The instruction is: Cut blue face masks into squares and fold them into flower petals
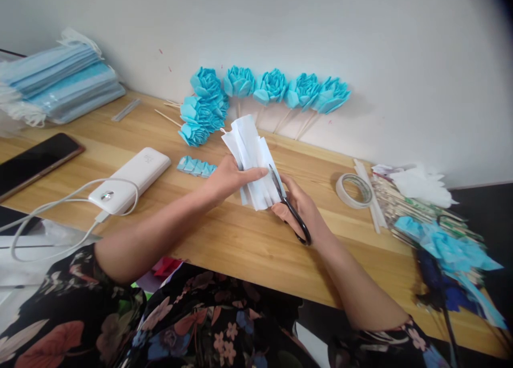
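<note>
My left hand (pixel 226 178) is nearly closed, thumb flat on top and fingers beneath, pinching a pale, pleated bundle of sheets (pixel 252 154) just above the worktop (pixel 224 245), near its middle. The thumb seems to press there so the layers do not slide apart. My right hand (pixel 300 210) is curled around black-handled scissors (pixel 295 217); their blades lie over the bundle's right side, tips close to my left thumb. I cannot tell whether the blades are parted. Right fingertips sit by the same edge, probably steadying it.

Just left of the bundle is a folded blue strip (pixel 196 166). Beyond, five blue flowers (pixel 270 86) on thin sticks lean against the wall (pixel 401 63), likely so their petals are not crushed; more blue flowers (pixel 196 111) cluster at the row's left.

To the right lies a tape roll (pixel 341 192), within easy reach, with marks inside its ring too small to read; past it, a heap of sticks (pixel 395 202) and blue scraps (pixel 444 245). To the left are a white power bank (pixel 132 181), its faint marking illegible, with a cable plugged in, a dark phone (pixel 38 162) and stacked masks (pixel 68 85). No brand is readable.
</note>
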A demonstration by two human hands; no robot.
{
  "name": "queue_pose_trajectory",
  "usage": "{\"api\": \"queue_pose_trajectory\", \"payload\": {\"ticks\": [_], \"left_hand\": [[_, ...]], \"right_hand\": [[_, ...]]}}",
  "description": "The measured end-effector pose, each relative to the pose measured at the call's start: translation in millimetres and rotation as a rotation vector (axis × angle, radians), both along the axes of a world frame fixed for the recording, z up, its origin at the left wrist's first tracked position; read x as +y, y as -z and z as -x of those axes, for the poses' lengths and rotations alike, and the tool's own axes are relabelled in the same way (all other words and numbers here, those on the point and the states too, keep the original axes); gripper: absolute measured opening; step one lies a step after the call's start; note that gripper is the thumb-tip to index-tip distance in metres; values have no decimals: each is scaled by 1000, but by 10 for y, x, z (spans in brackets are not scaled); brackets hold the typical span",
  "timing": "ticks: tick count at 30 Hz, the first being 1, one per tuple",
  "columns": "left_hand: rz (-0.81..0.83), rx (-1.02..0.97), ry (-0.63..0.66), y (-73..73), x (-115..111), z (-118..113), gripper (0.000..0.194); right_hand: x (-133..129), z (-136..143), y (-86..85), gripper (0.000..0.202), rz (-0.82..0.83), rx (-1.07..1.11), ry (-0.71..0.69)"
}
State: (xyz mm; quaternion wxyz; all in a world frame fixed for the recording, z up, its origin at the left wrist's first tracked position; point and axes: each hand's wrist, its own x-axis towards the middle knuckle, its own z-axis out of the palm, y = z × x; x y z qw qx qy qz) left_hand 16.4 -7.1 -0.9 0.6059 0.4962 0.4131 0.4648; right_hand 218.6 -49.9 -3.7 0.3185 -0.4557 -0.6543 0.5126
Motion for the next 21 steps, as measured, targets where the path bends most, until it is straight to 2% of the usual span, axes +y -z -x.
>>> {"api": "queue_pose_trajectory", "payload": {"ticks": [9,21], "left_hand": [[3,8,9,-30,0,3,41],[7,-17,11,-40,-5,-2,45]], "right_hand": [[-14,20,-60,80,19,-25,8],[-2,17,-7,80,30,-30,33]]}}
